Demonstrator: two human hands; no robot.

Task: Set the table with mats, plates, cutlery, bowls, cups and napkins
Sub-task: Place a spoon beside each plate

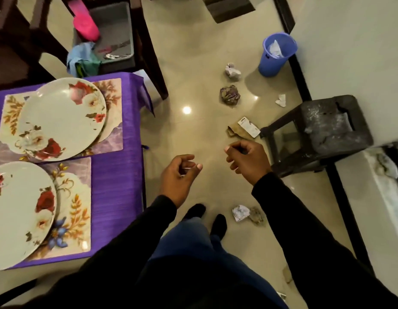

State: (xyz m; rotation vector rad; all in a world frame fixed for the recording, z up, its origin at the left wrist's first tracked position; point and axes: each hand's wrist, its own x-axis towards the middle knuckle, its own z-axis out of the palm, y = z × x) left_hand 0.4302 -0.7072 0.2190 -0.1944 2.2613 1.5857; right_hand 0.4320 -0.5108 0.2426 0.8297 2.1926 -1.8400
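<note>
Glossy round floral plates point(62, 118) on rectangular mats point(113, 130); both hands point(179, 178) loosely curled, empty.

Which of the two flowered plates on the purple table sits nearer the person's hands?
The nearer white round flowered plate, cut off by the picture's left edge. The farther flowered plate lies beyond it, toward the grey tub on the chair.

Desk point(117, 197) at 9 o'clock, carrying two mats, far mat point(114, 130) behind near mat point(79, 197), a plate on each: far plate point(62, 119), near plate point(17, 215). Tub point(117, 25) on a chair at 11 o'clock. Bin point(275, 59) at 1 o'clock; stool point(322, 130) at 3 o'clock. Crumpled papers point(230, 94) lie on the floor between.
</note>
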